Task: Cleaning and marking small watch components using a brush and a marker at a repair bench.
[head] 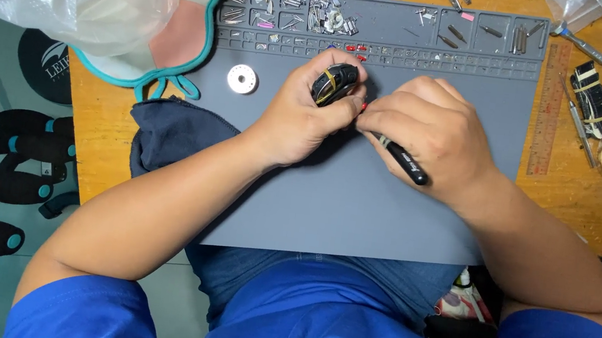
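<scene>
Two hands are seen from the head camera over a grey work mat [357,215] on the bench [109,128]. A small black part [334,82] is gripped by the left hand [300,118]; a black-handled tool [404,162] is clasped in the right hand [434,132], its tip at the part.

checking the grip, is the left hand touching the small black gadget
Touching. The head view shows the left hand wrapped around the small black gadget, fingers and thumb pressed against its sides above the grey mat.
</scene>
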